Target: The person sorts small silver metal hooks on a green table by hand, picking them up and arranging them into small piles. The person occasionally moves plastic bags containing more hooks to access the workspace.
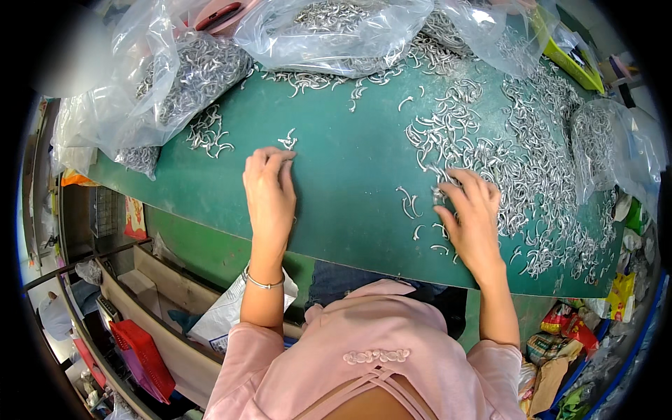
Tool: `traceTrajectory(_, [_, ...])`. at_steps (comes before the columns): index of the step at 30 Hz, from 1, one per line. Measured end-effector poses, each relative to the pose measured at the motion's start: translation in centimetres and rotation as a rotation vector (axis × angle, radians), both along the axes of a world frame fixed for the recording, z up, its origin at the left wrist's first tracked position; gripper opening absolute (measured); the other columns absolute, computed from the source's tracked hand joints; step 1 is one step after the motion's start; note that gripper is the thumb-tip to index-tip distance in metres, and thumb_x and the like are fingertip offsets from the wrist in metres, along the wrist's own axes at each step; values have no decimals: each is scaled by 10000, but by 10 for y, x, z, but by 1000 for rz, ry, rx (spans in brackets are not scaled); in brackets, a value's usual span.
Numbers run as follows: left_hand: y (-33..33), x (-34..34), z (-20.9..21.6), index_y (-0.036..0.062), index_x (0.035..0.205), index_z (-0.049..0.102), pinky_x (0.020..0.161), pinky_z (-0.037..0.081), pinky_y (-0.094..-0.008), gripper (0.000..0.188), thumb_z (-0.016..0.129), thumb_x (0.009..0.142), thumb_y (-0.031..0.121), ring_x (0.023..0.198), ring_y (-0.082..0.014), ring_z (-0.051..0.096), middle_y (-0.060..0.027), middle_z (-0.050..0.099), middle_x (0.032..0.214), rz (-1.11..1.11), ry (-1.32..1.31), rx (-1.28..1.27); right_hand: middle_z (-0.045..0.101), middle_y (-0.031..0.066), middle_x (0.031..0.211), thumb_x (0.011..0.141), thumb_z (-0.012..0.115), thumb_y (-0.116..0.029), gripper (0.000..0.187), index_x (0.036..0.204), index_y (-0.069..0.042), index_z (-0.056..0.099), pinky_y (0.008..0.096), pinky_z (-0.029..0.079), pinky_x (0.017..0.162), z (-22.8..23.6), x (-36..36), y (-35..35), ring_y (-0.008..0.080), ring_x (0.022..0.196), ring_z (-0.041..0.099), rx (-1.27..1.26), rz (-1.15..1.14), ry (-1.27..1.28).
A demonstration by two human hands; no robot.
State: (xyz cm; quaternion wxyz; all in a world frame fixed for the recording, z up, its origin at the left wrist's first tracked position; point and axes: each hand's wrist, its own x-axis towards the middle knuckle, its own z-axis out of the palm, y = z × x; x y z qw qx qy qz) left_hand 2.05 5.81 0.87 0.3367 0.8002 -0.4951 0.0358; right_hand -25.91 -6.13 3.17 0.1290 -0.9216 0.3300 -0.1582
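Note:
Many small silver curved metal pieces [521, 175] lie in a wide loose spread over the right of the green table. At the near left edge of that spread is my right hand [472, 217], its fingers bent and its thumb facing them. Blurred silver pieces show between those fingertips. Further left, my left hand [269, 192] rests low over the table, thumb and forefinger drawn together. What they pinch, if anything, is too small to make out. Just beyond its fingertips sits a little cluster of the same pieces [288, 139].
Clear plastic bags of metal pieces stand at the back left [199, 73], back middle [336, 35] and right [595, 140]. A small heap [208, 133] lies by the left bag. A yellow-green basket [574, 59] sits at the far right. Below left is a shelf with a red basket [143, 357].

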Motion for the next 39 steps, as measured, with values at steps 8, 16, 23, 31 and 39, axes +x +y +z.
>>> traceTrajectory(8, [-5, -62, 17, 38, 1064, 659, 906, 462, -394, 270, 688, 806, -37, 1020, -325, 585, -136, 611, 1055, -276, 168, 31, 620, 90, 1075, 771, 704, 2, 203, 953, -36, 622, 392, 390, 916, 9, -25, -8, 286, 1023, 573, 86, -86, -102])
traceTrajectory(16, [-56, -117, 7, 49, 1106, 612, 817, 401, -398, 303, 696, 815, 37, 989, -292, 539, -92, 575, 1077, -503, 199, 17, 581, 90, 1101, 786, 729, -71, 204, 959, -46, 625, 436, 383, 910, -2, 3, -12, 293, 1066, 547, -33, -47, -35])
traceTrajectory(23, [-73, -123, -9, 49, 992, 617, 790, 398, -398, 224, 725, 796, 47, 960, -290, 537, -86, 559, 1011, -383, 109, 75, 601, 79, 1062, 769, 716, -36, 139, 874, -48, 626, 424, 383, 904, 6, -28, -17, 281, 1046, 566, -19, -58, -86])
traceTrajectory(31, [-65, -109, 12, 7, 919, 609, 716, 481, -373, 158, 688, 799, -58, 804, -277, 598, -121, 594, 886, -413, 326, -57, 611, 108, 986, 788, 704, -29, 163, 924, -34, 613, 415, 413, 851, 9, -20, -49, 301, 963, 568, 43, -9, -240])
traceTrajectory(39, [-40, -60, 10, -19, 909, 617, 712, 510, -345, 143, 698, 798, -60, 773, -274, 633, -139, 631, 877, -242, 109, -84, 542, 94, 943, 783, 748, -135, 193, 901, -43, 626, 405, 386, 810, -20, 36, -70, 281, 959, 513, -73, 62, -24])
